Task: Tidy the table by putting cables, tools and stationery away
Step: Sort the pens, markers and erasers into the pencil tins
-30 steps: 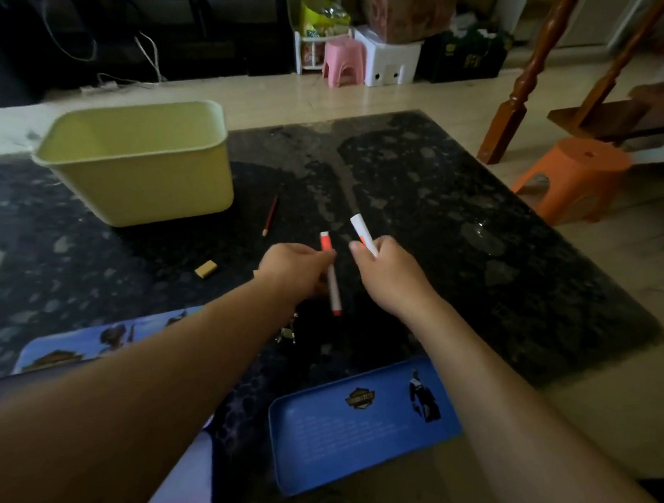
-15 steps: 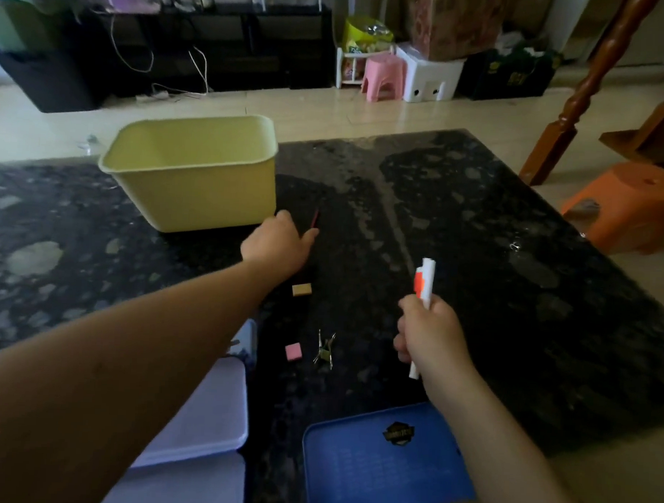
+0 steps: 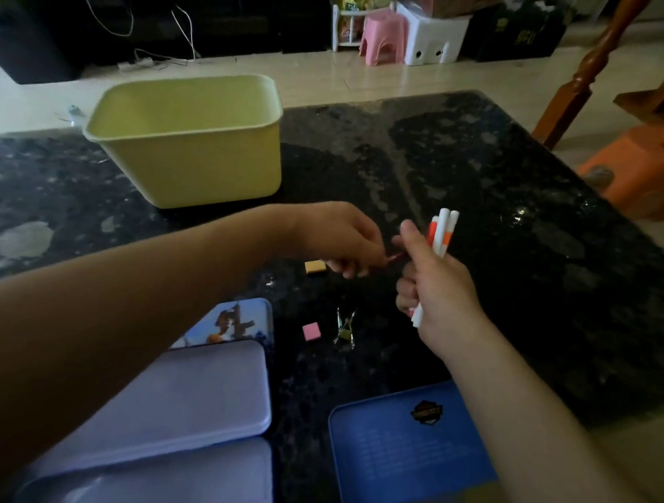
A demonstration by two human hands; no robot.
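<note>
Nearest us, at left, lie two lavender lidded boxes (image 3: 175, 392), one overlapping the other, both closed, so we cannot see their contents. At near right rests a shallow blue tin tray (image 3: 387, 460); the part we see bears only printed text and a badge emblem. Just beyond the lavender boxes a blue picture tin (image 3: 245, 319) shows partly. On the black granite table (image 3: 530, 228) between them lie a pink eraser (image 3: 312, 331) and, just beside it, a metal binder clip (image 3: 344, 329).

Above mid-table, the right hand (image 3: 438, 289) is wrapped around a bundle of white-and-orange markers (image 3: 442, 232), held upright. The left hand (image 3: 342, 238), close beside it, pinches a thin red pencil (image 3: 394, 258) in curled fingertips, its end pointing toward the right hand. A yellow eraser (image 3: 315, 267) lies under the left hand.

Farther left stands an open yellow-green plastic tub (image 3: 190, 163); we see only its inner walls, its floor being hidden. On the floor beyond the table stand an orange stool (image 3: 634, 167) and a pink stool (image 3: 383, 36).
</note>
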